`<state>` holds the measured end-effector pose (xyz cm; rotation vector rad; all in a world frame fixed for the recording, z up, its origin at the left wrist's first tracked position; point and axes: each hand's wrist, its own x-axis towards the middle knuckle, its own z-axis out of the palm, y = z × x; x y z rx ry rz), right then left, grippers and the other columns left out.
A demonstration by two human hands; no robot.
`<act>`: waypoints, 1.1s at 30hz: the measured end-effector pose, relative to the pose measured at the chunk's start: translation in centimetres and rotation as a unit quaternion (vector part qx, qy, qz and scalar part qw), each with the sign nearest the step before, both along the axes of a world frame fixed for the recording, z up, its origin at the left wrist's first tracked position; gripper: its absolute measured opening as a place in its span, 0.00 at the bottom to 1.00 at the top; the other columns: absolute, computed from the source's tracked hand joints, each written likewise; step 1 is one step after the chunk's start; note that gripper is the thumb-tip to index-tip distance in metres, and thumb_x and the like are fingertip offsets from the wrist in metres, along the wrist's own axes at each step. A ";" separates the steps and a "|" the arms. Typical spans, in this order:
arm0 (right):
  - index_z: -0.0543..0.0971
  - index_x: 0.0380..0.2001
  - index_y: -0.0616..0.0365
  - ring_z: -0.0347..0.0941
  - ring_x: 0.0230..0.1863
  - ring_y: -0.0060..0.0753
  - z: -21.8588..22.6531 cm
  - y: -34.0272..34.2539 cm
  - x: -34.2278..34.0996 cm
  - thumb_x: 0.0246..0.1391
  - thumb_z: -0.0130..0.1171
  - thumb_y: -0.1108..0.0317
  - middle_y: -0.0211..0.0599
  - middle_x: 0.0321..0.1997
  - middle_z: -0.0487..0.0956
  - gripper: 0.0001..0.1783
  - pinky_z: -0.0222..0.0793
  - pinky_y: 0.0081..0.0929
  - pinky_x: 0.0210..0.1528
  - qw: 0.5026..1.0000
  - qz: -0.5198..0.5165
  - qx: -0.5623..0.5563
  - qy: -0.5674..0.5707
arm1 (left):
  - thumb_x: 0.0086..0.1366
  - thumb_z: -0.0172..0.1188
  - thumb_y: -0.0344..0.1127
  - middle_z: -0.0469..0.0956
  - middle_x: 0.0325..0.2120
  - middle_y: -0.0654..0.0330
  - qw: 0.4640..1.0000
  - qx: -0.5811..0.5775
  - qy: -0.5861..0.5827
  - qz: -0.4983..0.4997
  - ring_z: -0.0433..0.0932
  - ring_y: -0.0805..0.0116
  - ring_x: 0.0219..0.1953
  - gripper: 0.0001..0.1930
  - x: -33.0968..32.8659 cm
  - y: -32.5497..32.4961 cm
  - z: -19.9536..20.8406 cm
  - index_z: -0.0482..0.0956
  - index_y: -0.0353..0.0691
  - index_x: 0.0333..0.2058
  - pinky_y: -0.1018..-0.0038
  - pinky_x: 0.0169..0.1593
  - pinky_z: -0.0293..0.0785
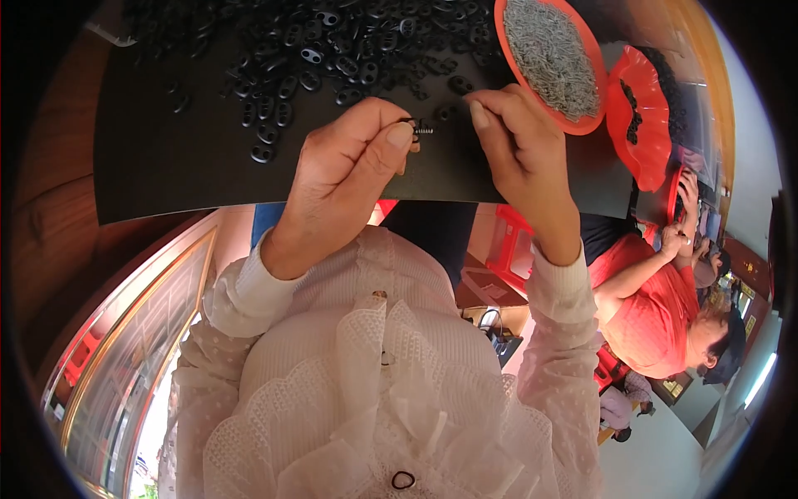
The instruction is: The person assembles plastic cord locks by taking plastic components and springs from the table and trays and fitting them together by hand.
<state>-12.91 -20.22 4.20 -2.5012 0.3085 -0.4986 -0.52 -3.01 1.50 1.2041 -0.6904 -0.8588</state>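
Observation:
Pinched between the thumb and fingers of my left hand (353, 158) is a small black plastic piece, mostly hidden by the fingertips. A thin metal spring (424, 130) sticks out of it to the right. My right hand (528, 137) is raised just right of the spring, apart from it, with thumb and forefinger drawn together. Whether anything small sits between those fingertips I cannot make out. Beyond both hands lies a heap of black oval cord locks (312, 56), many showing two holes. Next to my right hand stands an orange-red bowl (501, 25) full of small metal springs (553, 62).
A red wavy-edged dish (644, 125) with some small black pieces stands right of the bowl. The dark tabletop (183, 179) ends close to my body. Further right, a person in a red shirt (644, 312) works with their hands at a table. A red stool (511, 249) stands below.

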 end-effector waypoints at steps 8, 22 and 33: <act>0.72 0.30 0.63 0.69 0.24 0.37 -0.1 3.2 1.0 0.55 0.57 0.75 0.39 0.24 0.72 0.05 0.64 0.28 0.26 0.980 0.015 0.188 -0.071 | 0.67 0.55 0.30 0.68 0.20 0.68 1.000 0.014 -0.018 -0.012 0.63 0.83 0.22 0.06 -0.5 -0.5 -0.2 0.74 0.32 0.33 0.83 0.25 0.62; 0.74 0.30 0.62 0.69 0.22 0.39 0.1 -1.0 -3.0 0.52 0.61 0.73 0.39 0.25 0.71 0.06 0.65 0.29 0.25 0.999 -0.032 0.020 0.007 | 0.61 0.50 0.24 0.70 0.18 0.63 0.982 0.059 -0.147 -0.098 0.65 0.81 0.19 0.05 0.9 -0.6 0.5 0.74 0.31 0.29 0.80 0.23 0.61; 0.74 0.36 0.55 0.74 0.26 0.45 -1.7 -1.3 -0.8 0.52 0.59 0.71 0.38 0.31 0.74 0.07 0.68 0.35 0.23 0.975 -0.066 -0.211 0.031 | 0.60 0.51 0.25 0.70 0.18 0.65 0.996 0.046 -0.062 -0.035 0.65 0.82 0.20 0.05 0.4 -1.0 0.4 0.73 0.30 0.27 0.81 0.24 0.64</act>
